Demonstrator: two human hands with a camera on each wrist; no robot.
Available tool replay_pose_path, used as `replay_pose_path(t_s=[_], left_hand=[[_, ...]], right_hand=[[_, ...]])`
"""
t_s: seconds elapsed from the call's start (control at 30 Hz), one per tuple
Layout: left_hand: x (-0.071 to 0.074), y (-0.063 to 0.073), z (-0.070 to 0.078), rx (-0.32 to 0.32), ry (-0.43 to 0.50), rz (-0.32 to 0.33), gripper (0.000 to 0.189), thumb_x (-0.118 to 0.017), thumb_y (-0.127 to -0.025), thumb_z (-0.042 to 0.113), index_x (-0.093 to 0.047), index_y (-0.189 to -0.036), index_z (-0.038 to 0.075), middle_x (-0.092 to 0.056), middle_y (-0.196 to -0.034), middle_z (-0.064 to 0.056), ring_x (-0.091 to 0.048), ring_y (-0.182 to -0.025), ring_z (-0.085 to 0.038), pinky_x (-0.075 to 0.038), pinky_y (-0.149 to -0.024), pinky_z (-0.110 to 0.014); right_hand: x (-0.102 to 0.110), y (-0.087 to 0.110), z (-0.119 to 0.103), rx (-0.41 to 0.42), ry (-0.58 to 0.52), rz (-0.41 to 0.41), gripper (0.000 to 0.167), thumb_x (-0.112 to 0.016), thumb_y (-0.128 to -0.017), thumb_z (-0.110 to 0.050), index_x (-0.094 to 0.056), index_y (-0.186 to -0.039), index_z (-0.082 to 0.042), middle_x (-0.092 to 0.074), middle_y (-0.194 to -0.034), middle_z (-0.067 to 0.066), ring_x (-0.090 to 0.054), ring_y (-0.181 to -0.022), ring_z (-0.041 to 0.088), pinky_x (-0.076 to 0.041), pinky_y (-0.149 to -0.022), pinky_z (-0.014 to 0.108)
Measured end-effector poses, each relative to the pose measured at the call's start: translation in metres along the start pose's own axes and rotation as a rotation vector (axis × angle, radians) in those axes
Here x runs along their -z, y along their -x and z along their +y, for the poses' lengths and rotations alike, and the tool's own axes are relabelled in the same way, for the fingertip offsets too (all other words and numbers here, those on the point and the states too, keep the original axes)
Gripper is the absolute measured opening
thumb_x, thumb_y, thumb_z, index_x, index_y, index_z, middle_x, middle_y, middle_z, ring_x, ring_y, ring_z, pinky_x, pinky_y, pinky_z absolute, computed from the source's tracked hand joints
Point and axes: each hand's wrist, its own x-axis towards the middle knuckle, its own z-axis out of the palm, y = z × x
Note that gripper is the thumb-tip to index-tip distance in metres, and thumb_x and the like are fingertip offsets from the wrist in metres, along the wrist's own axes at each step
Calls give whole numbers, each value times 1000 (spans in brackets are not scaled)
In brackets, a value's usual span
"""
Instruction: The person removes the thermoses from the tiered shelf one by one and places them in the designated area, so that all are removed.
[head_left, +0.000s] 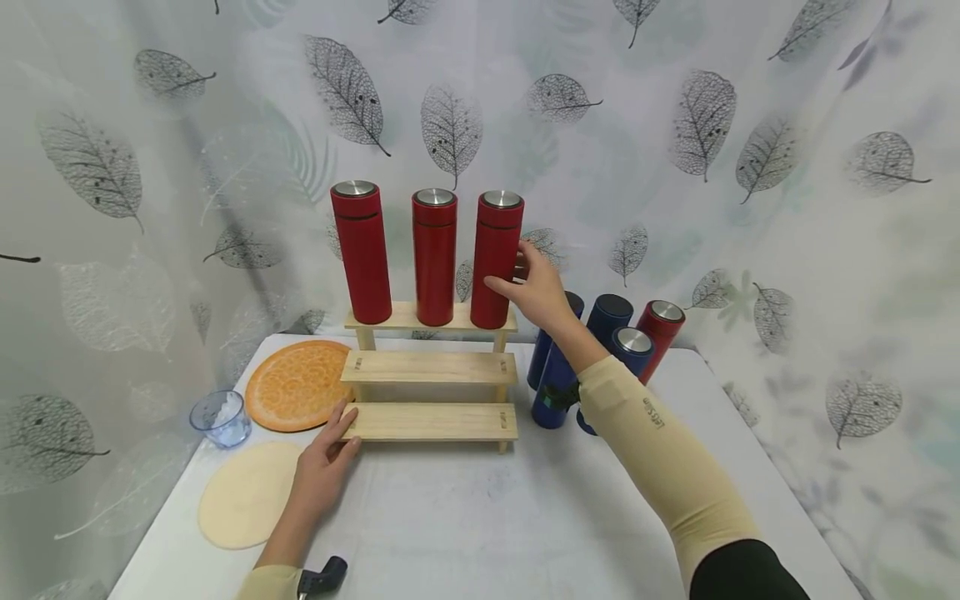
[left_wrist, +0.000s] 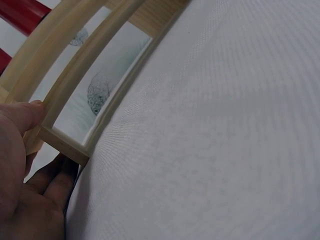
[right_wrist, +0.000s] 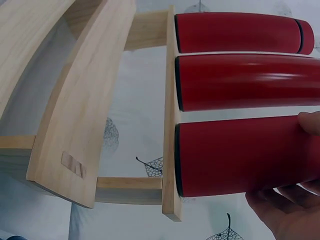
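Observation:
A three-tier wooden stand (head_left: pixel 431 367) carries three red thermos flasks with steel-topped lids, all upright on its highest board. My right hand (head_left: pixel 542 290) holds the right-hand red thermos flask (head_left: pixel 495 262), thumb on the near side and fingers round the far side. That flask's base sits on the top board (right_wrist: pixel 171 150) in the right wrist view. Beside it stand the middle flask (head_left: pixel 435 262) and the left flask (head_left: pixel 362 262). At the left end of the lowest board (head_left: pixel 435 422), my left hand (head_left: pixel 322 468) grips the stand, its thumb (left_wrist: pixel 27 114) at the board's edge.
Several blue flasks (head_left: pixel 553 379) and one red flask (head_left: pixel 662 329) stand right of the stand, partly behind my right arm. On the left lie an orange round mat (head_left: pixel 296 383) and a cream disc (head_left: pixel 251 496), with a blue glass cup (head_left: pixel 222 417) near the table edge.

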Motion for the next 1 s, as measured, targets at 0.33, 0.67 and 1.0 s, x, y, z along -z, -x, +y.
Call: replay_pose_path(t_s=[0.33,0.67,1.0], left_hand=[[0,1,0,6,-18,-10,52,-66,-111,20,-54,-160,8,-32,-175,-8,-33,-158,-37,-35,-105,-3],[-1,2,-3,13,-31,-2,52,-66,-111,21,-54,-160,8,-32,-175,-11,-35,-156,-40,-36,-104,-2],[0,0,-4,12,-28,-8,52,-66,-112,20,-53,-161,8,-31,-176,-9,-34,-157,-38,-35,-105,-2]], right_hand=[[0,4,4,19,-42,29,73,-85,-96,-30,-52,-158,-11,-66,-141,12,-66,-128,31,-59,-104,52],[-3,5,6,-10,-26,57,76,-87,-94,-34,-53,-158,-12,-67,-143,12,-65,-129,31,-58,-105,52],[-7,9,8,59,-30,101,70,-87,-95,-33,-57,-155,-15,-70,-140,9,-68,-127,29,-59,-105,52]])
